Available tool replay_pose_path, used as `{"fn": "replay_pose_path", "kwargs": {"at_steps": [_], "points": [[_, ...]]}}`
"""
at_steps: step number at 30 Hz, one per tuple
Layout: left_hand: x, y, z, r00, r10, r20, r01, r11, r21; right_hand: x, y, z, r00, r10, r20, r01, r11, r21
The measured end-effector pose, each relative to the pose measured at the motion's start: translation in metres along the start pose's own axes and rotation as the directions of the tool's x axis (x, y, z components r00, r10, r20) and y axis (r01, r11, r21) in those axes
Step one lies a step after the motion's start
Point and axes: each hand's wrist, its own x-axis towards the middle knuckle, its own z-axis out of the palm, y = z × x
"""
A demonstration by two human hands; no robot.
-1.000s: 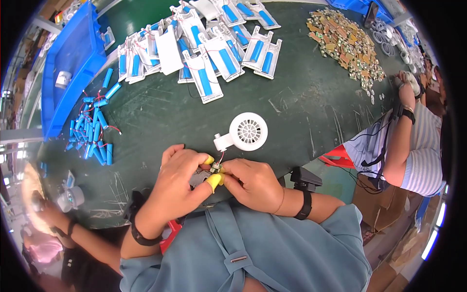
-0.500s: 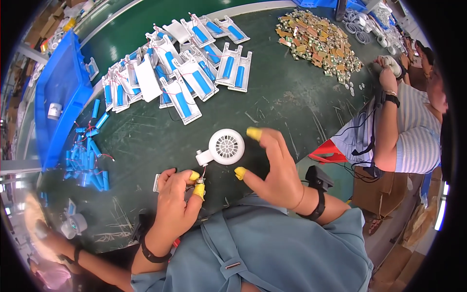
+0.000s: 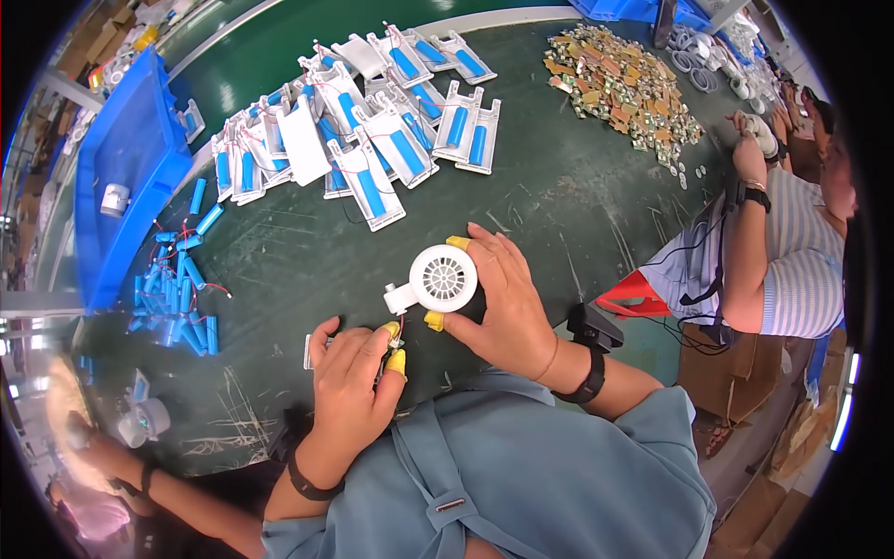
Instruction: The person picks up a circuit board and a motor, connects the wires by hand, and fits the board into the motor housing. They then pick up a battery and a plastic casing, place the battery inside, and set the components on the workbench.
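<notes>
The person's left hand (image 3: 354, 377) is pinching a small circuit board (image 3: 396, 345) between thumb and forefinger, the fingers closing narrowly on it. Thin wires (image 3: 401, 324) are running from the board up to the short neck of a round white fan unit (image 3: 444, 279), which is sitting grille-up just beyond the left hand's fingertips. The right hand (image 3: 512, 312) is curving around the fan unit's right side in a wide C, the forefinger reaching its upper edge and the thumb lying at its lower edge; whether they are pressing on it, one cannot tell. So the unit is lying between the two hands, nearer the right. Yellow covers (image 3: 397, 361) are wrapping thumb and forefinger on both hands. A flat white piece (image 3: 308, 352) is lying just left of the left hand on the green table (image 3: 298, 252). Farther off, white casings (image 3: 303, 147) are lying heaped beyond both hands.
</notes>
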Motion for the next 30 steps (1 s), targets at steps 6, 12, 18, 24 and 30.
{"fn": "replay_pose_path", "kwargs": {"at_steps": [6, 12, 18, 24, 30], "points": [[0.0, 0.001, -0.001, 0.999, 0.0, 0.036, 0.002, 0.999, -0.035, 0.0, 0.001, 0.001, 1.0, -0.018, -0.011, 0.018, 1.0, 0.002], [0.0, 0.0, 0.001, 0.999, 0.008, 0.032, -0.006, 0.996, -0.086, -0.001, 0.003, 0.002, 1.0, -0.013, -0.01, 0.013, 1.0, 0.002], [0.001, 0.002, -0.003, 0.999, -0.017, 0.045, 0.021, 0.996, -0.091, -0.001, 0.002, 0.003, 1.0, -0.015, -0.013, 0.015, 1.0, 0.02], [-0.002, 0.003, -0.019, 0.981, -0.172, 0.088, 0.19, 0.938, -0.291, -0.009, 0.0, 0.002, 0.995, 0.038, -0.091, -0.013, 0.965, 0.262], [0.001, 0.007, -0.028, 0.971, -0.186, 0.148, 0.217, 0.95, -0.226, -0.009, 0.001, 0.001, 0.997, 0.049, -0.063, -0.029, 0.958, 0.285]]}}
